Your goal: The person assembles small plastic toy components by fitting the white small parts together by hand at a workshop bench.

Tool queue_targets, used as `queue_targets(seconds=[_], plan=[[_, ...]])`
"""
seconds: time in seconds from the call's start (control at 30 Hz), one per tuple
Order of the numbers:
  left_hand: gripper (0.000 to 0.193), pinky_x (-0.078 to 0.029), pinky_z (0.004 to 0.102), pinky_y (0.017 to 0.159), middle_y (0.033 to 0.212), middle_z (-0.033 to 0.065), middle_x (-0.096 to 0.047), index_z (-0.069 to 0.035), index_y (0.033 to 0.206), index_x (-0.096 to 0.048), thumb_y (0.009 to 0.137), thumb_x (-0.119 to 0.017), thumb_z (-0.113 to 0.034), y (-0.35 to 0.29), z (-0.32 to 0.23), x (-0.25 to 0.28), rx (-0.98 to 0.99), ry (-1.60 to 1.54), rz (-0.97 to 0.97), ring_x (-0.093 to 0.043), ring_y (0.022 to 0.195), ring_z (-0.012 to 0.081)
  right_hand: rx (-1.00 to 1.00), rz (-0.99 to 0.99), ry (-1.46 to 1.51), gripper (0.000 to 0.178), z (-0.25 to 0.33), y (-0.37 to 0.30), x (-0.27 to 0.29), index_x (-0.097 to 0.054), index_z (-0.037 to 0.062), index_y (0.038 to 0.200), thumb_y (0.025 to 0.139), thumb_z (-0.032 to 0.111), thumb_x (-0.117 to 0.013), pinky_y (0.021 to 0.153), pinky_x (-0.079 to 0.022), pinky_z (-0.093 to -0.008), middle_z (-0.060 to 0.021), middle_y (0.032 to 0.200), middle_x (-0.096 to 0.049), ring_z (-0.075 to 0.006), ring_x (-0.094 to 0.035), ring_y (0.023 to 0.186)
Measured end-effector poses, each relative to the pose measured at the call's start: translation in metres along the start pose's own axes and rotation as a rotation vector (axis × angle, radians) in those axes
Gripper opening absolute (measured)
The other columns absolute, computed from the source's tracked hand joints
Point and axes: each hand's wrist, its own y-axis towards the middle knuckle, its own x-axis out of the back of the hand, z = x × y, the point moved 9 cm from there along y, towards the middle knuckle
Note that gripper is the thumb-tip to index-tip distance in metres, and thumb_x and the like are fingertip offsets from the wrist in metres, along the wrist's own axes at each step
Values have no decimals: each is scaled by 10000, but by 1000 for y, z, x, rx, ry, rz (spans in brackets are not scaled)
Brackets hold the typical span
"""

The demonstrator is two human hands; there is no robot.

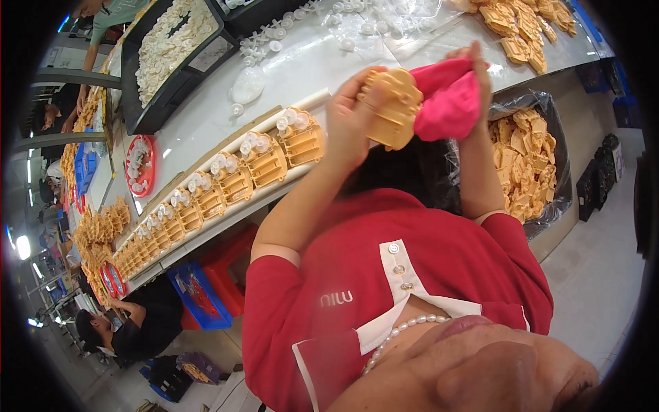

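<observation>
Left hand (pixel 349 127) curls around scalloped peach-plastic part (pixel 395 113), right hand (pixel 482 89) clasps crumpled pink cloth-like piece (pixel 452 110), three o'clock; steady support advisable.

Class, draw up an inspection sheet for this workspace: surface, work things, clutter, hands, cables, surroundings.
Surface: white table, partly covered.
Work things: tan part and pink cloth, both held; more tan parts lined up along the table's near edge.
Clutter: loose white pieces; red dish of small pieces.
Hands: left hand grips the tan part; right hand holds the cloth.
Cables: nothing seen.
Surroundings: lined bin at right; co-worker at lower left.
</observation>
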Motion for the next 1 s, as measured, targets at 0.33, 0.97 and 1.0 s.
queue_targets(seconds=[0.33,0.97,1.0], plan=[[491,-472,387,898,1142,152,-561,-25,1237,-455,941,-432,-415,6,47,1,404,-791,-84,-565,1036,247,-179,519,-651,219,-30,-43,-7,-548,19,903,867,230,-594,582,-480,-227,-34,710,-590,-112,-595,624],[524,-468,373,899,1120,102,-515,-75,1170,-411,755,-730,-84,13,-2,-17,4,-311,126,-544,1058,239,649,673,-1083,379,33,-71,-49,-579,41,1022,673,63,-724,668,-463,-260,-73,851,-561,-164,-562,733],[524,-468,373,899,1120,102,-515,-75,1170,-411,755,-730,-84,13,-1,-16,5,-310,124,-544,1058,239,647,675,-1082,379,34,-70,-48,-579,41,1022,673,63,-724,668,-463,-260,-73,851,-561,-164,-562,733]])
